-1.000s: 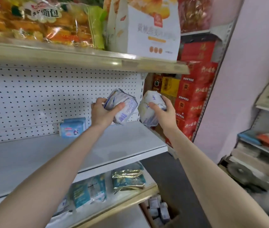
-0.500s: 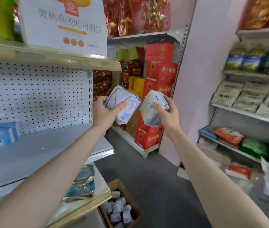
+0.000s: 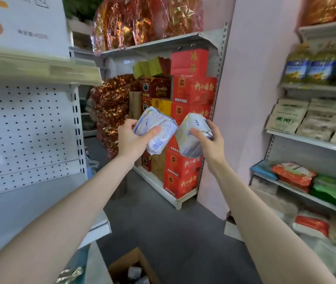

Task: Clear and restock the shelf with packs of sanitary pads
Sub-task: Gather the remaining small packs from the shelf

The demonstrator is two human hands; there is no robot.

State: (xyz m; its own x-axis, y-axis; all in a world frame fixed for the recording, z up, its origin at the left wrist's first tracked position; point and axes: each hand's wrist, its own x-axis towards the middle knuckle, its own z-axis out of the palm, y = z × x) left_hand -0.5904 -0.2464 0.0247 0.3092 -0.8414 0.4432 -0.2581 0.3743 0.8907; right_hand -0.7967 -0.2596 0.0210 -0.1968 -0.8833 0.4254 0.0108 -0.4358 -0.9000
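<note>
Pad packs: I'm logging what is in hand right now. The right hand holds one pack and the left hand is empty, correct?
Not quite. The left hand is not empty: it grips a white-and-blue pack. The rest stands: the right hand holds one silvery pack. The head view shows both.

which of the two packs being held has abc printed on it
The silvery pack in the right hand, ABC near its top; the blue-striped pack in the left hand shows small print instead.

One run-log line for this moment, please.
left hand: grips left pack | right hand: grips right pack | cardboard box on floor below
</note>
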